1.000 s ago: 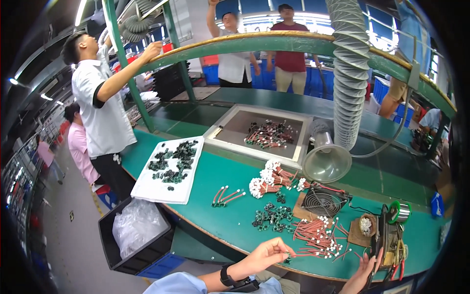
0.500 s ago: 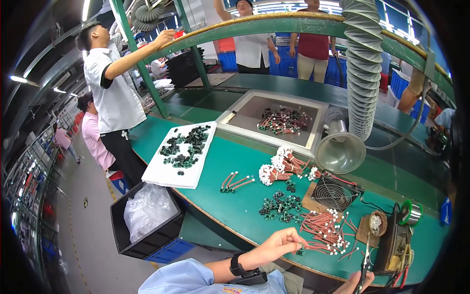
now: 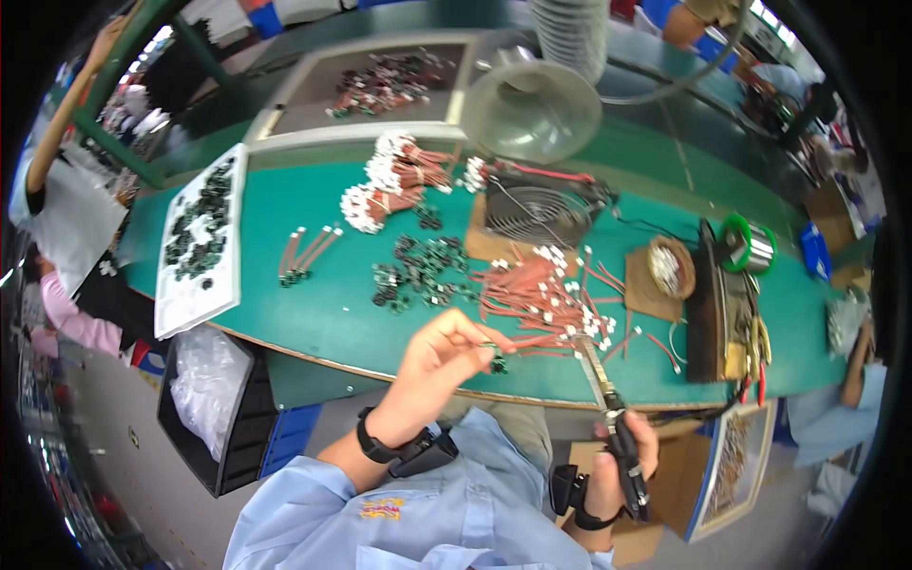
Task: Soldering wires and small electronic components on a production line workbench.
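Left hand [image 3: 439,353] now pinching small dark component [image 3: 498,361]

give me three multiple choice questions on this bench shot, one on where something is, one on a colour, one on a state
1. Where does the white tray of small dark parts lie?
A. at the left end of the bench
B. under the fan
C. on the floor

2. What colour is the bench top?
A. white
B. green
C. red

3. What is the right hand doing?
A. lying flat and open
B. gripping the soldering iron
C. resting in a lap

Key: 1 A, the tray sits at the far left of the bench. 2 B, the bare surface is green. 3 B, the fingers close round the iron's black handle, its tip by the red wires, while the left hand pinches a small dark part.
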Available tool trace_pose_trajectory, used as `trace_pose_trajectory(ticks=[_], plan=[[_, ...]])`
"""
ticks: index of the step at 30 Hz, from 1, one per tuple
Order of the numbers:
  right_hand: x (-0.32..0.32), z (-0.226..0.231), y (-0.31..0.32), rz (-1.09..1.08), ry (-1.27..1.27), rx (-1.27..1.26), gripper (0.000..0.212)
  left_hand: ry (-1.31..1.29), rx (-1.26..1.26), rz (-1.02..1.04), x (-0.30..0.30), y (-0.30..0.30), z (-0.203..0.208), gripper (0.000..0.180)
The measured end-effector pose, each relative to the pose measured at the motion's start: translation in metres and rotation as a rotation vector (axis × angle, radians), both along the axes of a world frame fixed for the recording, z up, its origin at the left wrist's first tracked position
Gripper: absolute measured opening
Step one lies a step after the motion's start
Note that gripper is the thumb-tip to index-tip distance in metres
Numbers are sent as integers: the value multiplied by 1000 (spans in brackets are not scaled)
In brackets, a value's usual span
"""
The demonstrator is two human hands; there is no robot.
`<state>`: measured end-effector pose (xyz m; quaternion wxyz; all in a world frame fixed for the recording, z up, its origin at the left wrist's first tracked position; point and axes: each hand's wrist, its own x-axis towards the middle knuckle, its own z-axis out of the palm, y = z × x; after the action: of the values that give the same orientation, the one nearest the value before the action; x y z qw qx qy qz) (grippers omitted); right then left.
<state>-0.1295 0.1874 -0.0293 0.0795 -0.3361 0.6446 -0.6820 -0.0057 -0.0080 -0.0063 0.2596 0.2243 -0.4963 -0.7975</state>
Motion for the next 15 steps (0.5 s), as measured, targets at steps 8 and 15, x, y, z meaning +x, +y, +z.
trace_pose_trajectory(ticks=[8,15], plan=[[-3,18,-3,283,387,52,44,-17,-13,33,-1,6,5,9],[1,20,-7,308,488,119,45,38,-73,18,4,4,1,12]])
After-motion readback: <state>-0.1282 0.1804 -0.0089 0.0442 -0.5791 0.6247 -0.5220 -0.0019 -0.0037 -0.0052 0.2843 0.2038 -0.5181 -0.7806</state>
